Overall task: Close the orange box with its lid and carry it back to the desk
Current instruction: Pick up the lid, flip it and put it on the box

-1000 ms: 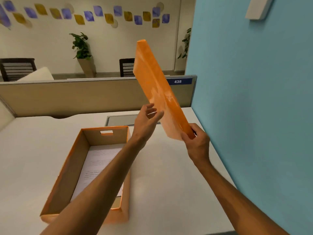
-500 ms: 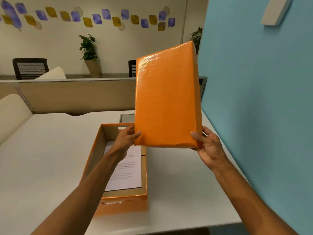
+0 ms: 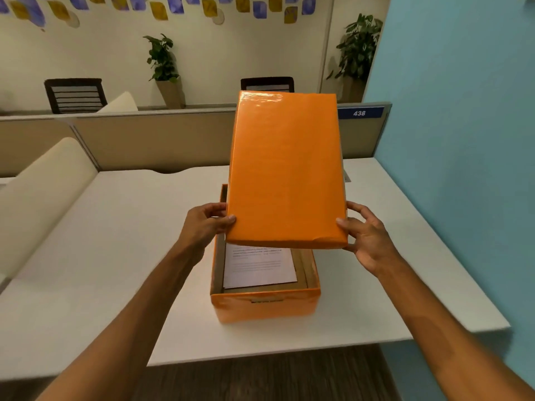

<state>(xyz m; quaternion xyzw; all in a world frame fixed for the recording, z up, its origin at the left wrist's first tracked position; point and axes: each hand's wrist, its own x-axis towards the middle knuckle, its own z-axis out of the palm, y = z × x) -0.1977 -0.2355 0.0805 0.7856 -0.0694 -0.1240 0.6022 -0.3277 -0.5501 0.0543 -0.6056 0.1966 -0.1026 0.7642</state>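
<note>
The orange box [image 3: 265, 306] stands open on the white table [image 3: 115, 241], a printed sheet of paper [image 3: 259, 267] lying inside it. Above the box I hold the orange lid [image 3: 285, 172], tilted with its far end raised and its top face toward me. My left hand [image 3: 207, 224] grips the lid's near left corner and my right hand [image 3: 366, 237] grips its near right corner. The lid hides the far half of the box and is apart from its rim.
A blue wall [image 3: 463, 169] runs along the table's right side. A beige partition [image 3: 144, 140] with the number plate 438 [image 3: 359, 113] closes the far edge. A cream divider [image 3: 43, 192] rises at the left. Chairs and potted plants stand beyond.
The lid has turned from edge-on to flat-faced and come down and leftward over the box. My left hand has taken hold of its left corner. The view has shifted to centre the box.
</note>
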